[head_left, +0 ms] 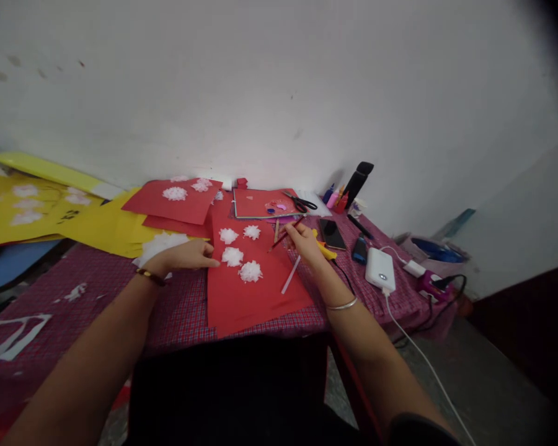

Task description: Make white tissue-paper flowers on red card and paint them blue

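A red paper sheet (260, 306) lies on the checked tablecloth with several white paper flowers (251, 271) on its upper left part. My right hand (302, 240) pinches a thin dark red brush (279, 241), its tip pointing down and left over the sheet, right of the flowers. My left hand (193, 254) rests at the sheet's left edge, fingers curled and one fingertip near the flowers; whether it holds anything is hidden. A translucent white stick (291, 274) lies on the sheet below my right hand. Part of a yellow glue gun (326, 251) shows beside that hand.
Behind the sheet are black scissors (301, 202) on a red-topped board (255, 203). Paint bottles (333, 198) stand by the wall. To the right lie a phone (332, 234) and a white power bank (380, 270) with a cable. Yellow sheets (106, 229) spread left.
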A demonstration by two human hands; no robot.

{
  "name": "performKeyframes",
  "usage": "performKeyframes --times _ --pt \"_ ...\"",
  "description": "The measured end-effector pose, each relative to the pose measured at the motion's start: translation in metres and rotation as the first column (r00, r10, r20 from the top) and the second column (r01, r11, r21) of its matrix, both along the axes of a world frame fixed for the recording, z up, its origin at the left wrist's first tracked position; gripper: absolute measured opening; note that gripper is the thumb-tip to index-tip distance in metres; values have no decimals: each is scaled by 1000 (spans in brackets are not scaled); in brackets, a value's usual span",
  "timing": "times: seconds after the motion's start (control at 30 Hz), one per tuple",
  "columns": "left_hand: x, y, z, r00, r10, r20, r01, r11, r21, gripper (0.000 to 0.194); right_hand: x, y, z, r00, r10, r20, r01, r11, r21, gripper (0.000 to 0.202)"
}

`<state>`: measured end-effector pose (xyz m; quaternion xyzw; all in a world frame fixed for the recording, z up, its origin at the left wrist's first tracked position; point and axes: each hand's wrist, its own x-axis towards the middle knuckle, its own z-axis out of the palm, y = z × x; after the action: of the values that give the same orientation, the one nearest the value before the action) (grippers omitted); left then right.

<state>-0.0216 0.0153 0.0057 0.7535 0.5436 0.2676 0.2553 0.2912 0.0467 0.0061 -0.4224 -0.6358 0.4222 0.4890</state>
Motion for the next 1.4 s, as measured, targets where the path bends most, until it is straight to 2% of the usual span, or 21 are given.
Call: performKeyframes --times 0.1,0.37,0.57,0.77,0.97,1.13,1.27,1.4 --pt "-2 -1 1 990 -88 -110 80 994 -78 34 0 1 -1 1000 18 -14 -18 999 -39 39" --pt "3 3 -3 957 95 -273 -70 993 100 26 2 4 -2 998 20 -62 -26 995 -93 40" --pt "3 2 -5 937 43 -347 -24 998 60 30 2 5 -5 999 11 -39 -14 997 -79 39" --pt "5 1 -2 922 34 -385 -20 999 41 26 5 4 -3 1000 -2 4 2 1000 8 43" --pt "5 3 0 900 -3 -436 16 1000 25 24 15 18 -12 958 -163 234 125 977 172 14" --pt "6 4 -2 879 -24 -477 34 999 12 24 32 30 -18 869 -315 382 228 939 256 21" --pt "8 2 0 866 -17 -500 30 999 18 24 37 34 -20 841 -355 407 257 926 277 19" --pt "9 0 1 854 2 -520 16 999 30 25 39 39 -21 845 -410 344 317 901 295 15"
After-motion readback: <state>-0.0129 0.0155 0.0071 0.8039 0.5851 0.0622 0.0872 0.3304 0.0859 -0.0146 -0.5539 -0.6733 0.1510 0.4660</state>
